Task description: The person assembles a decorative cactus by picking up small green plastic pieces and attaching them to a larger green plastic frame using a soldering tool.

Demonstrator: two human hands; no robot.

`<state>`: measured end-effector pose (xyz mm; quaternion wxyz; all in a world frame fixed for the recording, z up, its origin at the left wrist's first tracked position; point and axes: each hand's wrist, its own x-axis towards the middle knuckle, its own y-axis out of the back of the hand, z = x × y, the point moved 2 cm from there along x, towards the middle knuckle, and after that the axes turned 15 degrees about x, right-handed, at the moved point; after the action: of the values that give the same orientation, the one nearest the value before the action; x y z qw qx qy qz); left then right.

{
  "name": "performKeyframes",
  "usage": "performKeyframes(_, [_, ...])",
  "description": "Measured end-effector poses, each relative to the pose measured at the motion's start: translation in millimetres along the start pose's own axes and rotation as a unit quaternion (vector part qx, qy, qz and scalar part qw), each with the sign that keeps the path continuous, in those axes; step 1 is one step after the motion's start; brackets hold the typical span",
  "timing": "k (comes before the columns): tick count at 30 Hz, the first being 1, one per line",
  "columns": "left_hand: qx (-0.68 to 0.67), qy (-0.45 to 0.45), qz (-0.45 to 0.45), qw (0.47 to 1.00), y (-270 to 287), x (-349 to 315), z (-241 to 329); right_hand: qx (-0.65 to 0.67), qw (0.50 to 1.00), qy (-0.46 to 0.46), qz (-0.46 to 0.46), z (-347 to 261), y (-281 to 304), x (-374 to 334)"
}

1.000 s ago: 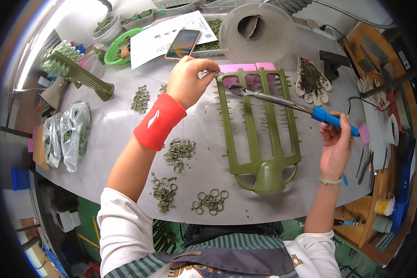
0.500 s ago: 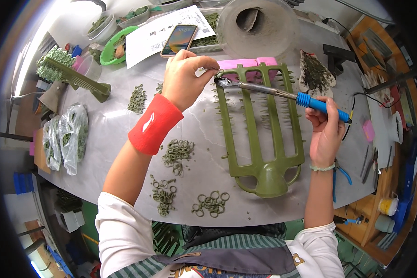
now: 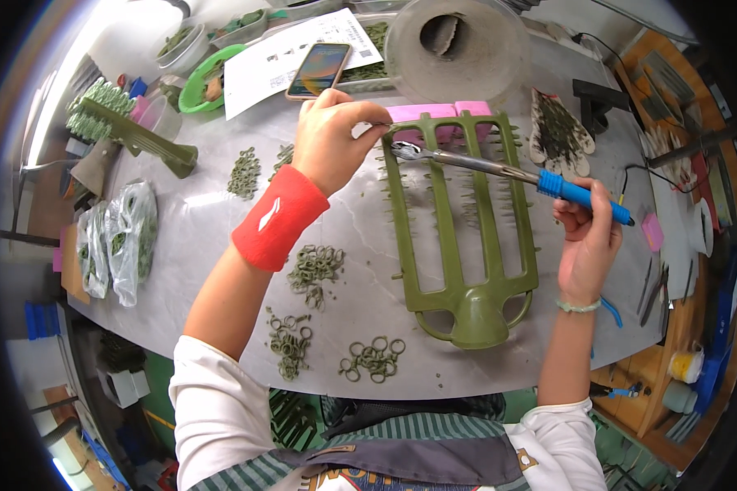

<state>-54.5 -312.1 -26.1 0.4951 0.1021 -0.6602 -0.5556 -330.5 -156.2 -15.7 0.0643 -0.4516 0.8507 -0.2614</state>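
**Crowded bench, two busy hands, one green frame**

So the green frame [image 3: 442, 221] lies on the grey tabletop [image 3: 360, 274], right of centre, its far end up against the pink blocks [image 3: 434, 112]. The left hand [image 3: 332, 135] is at its far left corner, thumb and index tips pressed together; can't tell if something tiny is between them. The right hand [image 3: 588, 245] has its fingers wrapped around a blue-handled tool [image 3: 516, 173], and the metal shaft crosses above the frame, hiding bits of the bars.

Space past that end is tight: a phone [image 3: 319, 69] on a paper sheet [image 3: 254, 82] just beyond the left hand, and a big clear tub [image 3: 483, 78] behind the pink blocks. Off to the right there's a stained glove [image 3: 557, 135] near a black stand [image 3: 594, 102]. Some blue pliers [image 3: 612, 313] peek out by the right wrist, partly covered.

Near side, a pile of green rings [image 3: 373, 358] sits close to the edge. Plastic bags [image 3: 135, 237] are well apart, far left.
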Motion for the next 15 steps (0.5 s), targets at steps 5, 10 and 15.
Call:
performKeyframes(5, [-0.09, 0.065, -0.014, 0.994, 30, -10, -18, 0.01, 0.999, -0.011, 0.048, -8, 20, -5])
performKeyframes(10, [-0.1, 0.233, -0.155, 0.955, 80, -99, -97, 0.007, 0.998, -0.036, 0.05, -13, 21, -16])
performKeyframes(15, [-0.007, 0.302, -0.241, 0.922, 96, -174, -100, 0.024, 0.997, -0.045, 0.052, -13, 20, -21])
